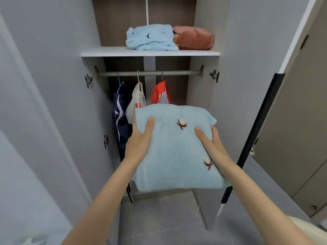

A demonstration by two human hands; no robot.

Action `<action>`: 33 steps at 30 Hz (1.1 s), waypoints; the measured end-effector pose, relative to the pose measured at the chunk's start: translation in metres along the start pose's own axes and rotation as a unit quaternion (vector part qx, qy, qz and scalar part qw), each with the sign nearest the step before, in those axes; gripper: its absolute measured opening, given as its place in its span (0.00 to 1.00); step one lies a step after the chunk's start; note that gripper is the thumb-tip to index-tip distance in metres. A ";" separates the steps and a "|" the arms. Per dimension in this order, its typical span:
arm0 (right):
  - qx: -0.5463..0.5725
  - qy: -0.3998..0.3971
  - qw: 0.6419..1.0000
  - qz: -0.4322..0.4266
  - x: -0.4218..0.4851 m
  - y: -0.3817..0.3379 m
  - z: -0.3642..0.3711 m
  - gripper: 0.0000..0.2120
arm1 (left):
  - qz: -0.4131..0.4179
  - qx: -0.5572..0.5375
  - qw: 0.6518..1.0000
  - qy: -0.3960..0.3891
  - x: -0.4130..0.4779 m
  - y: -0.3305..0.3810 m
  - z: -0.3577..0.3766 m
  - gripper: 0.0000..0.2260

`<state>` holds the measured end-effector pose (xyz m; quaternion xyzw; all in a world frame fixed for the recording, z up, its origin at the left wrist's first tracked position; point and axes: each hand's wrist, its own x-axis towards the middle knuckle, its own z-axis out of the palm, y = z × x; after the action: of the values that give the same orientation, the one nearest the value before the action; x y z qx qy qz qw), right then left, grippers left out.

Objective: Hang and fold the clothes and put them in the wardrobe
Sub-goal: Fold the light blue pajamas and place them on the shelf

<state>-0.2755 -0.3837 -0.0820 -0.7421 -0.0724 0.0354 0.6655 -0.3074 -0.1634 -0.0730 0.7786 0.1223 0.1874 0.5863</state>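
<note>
Grey wardrobe [199,82] stands open; shelf [150,53] is up and far from folded pale-blue garment [173,147], held level below it, long axis near-to-far. Gripping its sides, thumbs on top: left hand [139,138], right hand [212,145], equally near.

A grey wardrobe [203,23] is standing with its doors [44,103] hanging wide, a white shelf [150,53] and metal rail [177,73] crossing its brown back panel [120,20]. Soft, even light is falling on the grey floor [168,218]; beige panels [300,112] are showing at right.
</note>
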 end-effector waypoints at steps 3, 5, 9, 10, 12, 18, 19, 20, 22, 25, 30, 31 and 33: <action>-0.003 -0.012 0.999 -0.030 0.043 -0.030 0.001 0.33 | 0.031 -0.021 0.999 0.019 0.039 0.026 -0.002 0.26; 0.001 -0.023 0.998 -0.052 0.074 -0.051 0.001 0.33 | 0.061 -0.034 0.997 0.030 0.066 0.043 -0.002 0.26; -0.007 -0.039 0.994 -0.102 0.138 -0.100 0.002 0.34 | 0.090 -0.071 0.992 0.043 0.123 0.082 -0.007 0.28; -0.008 -0.042 0.993 -0.113 0.154 -0.113 0.004 0.35 | 0.099 -0.079 0.991 0.047 0.137 0.092 -0.010 0.29; -0.009 -0.059 0.989 -0.134 0.184 -0.140 0.010 0.35 | 0.118 -0.085 0.988 0.057 0.163 0.111 -0.018 0.30; -0.035 -0.111 0.973 -0.200 0.265 -0.215 0.052 0.35 | 0.152 -0.096 0.977 0.118 0.234 0.150 -0.061 0.34; -0.045 -0.117 0.970 -0.208 0.279 -0.226 0.062 0.36 | 0.159 -0.093 0.974 0.133 0.245 0.154 -0.069 0.35; -0.053 -0.124 0.967 -0.215 0.291 -0.237 0.073 0.36 | 0.164 -0.090 0.971 0.150 0.256 0.158 -0.078 0.35; -0.062 -0.138 0.962 -0.227 0.315 -0.255 0.096 0.33 | 0.174 -0.083 0.965 0.180 0.278 0.162 -0.096 0.37; -0.066 -0.165 0.954 -0.241 0.353 -0.279 0.133 0.31 | 0.188 -0.066 0.955 0.219 0.311 0.167 -0.124 0.36; -0.074 -0.205 0.942 -0.257 0.413 -0.318 0.191 0.34 | 0.197 -0.060 0.942 0.265 0.364 0.177 -0.166 0.34; -0.072 -0.210 0.939 -0.262 0.424 -0.325 0.200 0.34 | 0.200 -0.058 0.939 0.275 0.372 0.182 -0.172 0.34; -0.066 -0.221 0.934 -0.274 0.447 -0.338 0.219 0.34 | 0.213 -0.058 0.930 0.293 0.387 0.190 -0.181 0.35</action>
<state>0.1127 -0.0649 0.2486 -0.7093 -0.4202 0.0102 0.5658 -0.0431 0.0984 0.2103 0.6615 0.1092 0.5342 0.5149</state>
